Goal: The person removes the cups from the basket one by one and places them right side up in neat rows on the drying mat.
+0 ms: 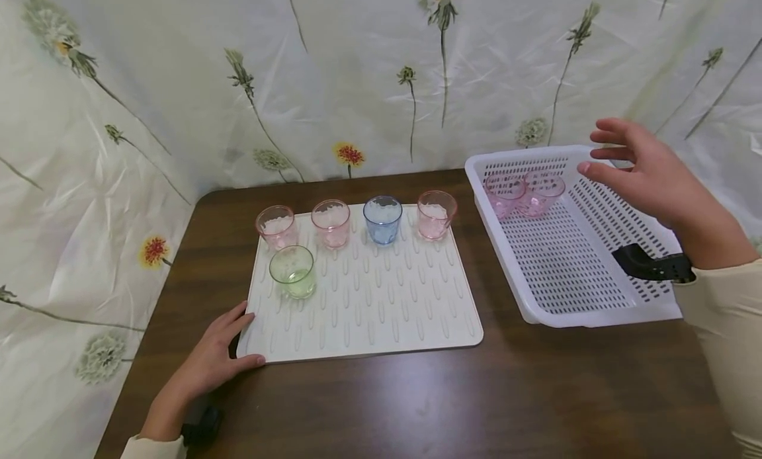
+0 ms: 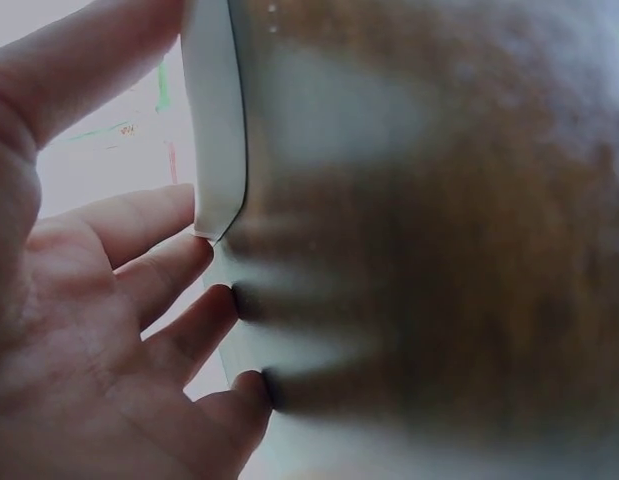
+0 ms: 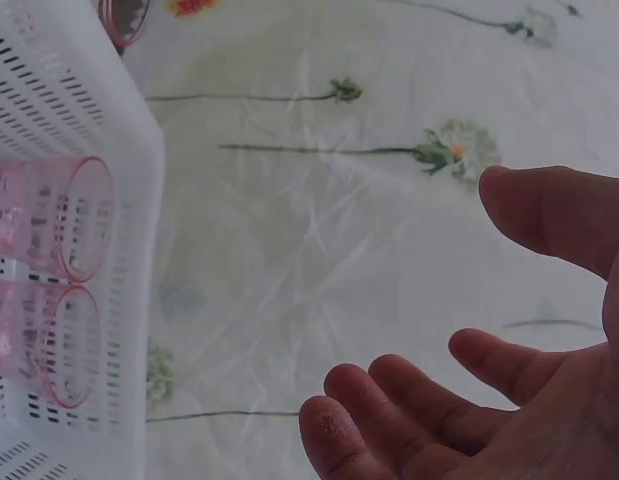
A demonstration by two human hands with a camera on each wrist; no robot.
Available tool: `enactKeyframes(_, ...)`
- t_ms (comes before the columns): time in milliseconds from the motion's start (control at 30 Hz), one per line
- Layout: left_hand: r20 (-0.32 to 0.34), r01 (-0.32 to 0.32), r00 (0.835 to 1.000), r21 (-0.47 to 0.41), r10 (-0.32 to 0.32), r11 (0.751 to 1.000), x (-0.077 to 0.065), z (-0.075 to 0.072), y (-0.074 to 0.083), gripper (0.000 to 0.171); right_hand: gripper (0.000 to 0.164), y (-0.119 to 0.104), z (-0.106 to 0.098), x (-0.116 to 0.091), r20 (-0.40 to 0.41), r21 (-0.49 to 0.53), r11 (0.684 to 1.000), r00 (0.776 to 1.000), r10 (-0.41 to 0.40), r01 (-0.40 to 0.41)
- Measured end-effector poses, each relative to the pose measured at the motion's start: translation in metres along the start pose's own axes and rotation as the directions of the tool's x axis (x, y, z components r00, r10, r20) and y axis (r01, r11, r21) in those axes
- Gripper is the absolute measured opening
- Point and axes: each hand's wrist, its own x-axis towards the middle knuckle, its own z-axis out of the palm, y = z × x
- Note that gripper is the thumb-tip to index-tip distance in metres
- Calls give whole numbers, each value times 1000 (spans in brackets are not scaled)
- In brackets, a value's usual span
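Note:
My left hand (image 1: 210, 356) touches the near left corner of a white drying mat (image 1: 369, 320), fingers along its left side and thumb at its front edge. The left wrist view shows those fingers spread at the mat's edge. Above the right part of a white plastic basket (image 1: 559, 317), my right hand (image 1: 645, 171) is raised, fingers apart and holding nothing. Two pink glasses, one left (image 1: 503, 198) and one right (image 1: 540, 196), stand side by side in the basket's far left corner. On the mat, a green glass (image 1: 296, 280) stands in front of a row at the back.
That back row holds pink glasses (image 1: 277, 233), (image 1: 332, 229) and a third pink glass (image 1: 434, 222), with a blue glass (image 1: 382, 227) among them. Brown wooden table (image 1: 411, 406) lies under everything. A flower-printed sheet (image 1: 357, 82) hangs behind and at the left.

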Motion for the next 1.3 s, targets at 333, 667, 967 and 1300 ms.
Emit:
enactKeyframes(333,-3,10,1000,-7,-10,1000,-2,0,1,84,83,25,0,21,44,1,995,995,95,-95)
enactKeyframes(667,-20,-6,1000,10,6,1000,-2,3,-1,83,89,55,10,47,81,-63,990,989,128,-123)
enactKeyframes(967,-23,-18,1000,-7,18,1000,-1,0,-1,83,91,62,17,61,155,-89,985,974,163,-150)
enactKeyframes(1300,3,0,1000,10,0,1000,0,1,0,84,87,78,32,76,181,-59,982,965,188,-180)
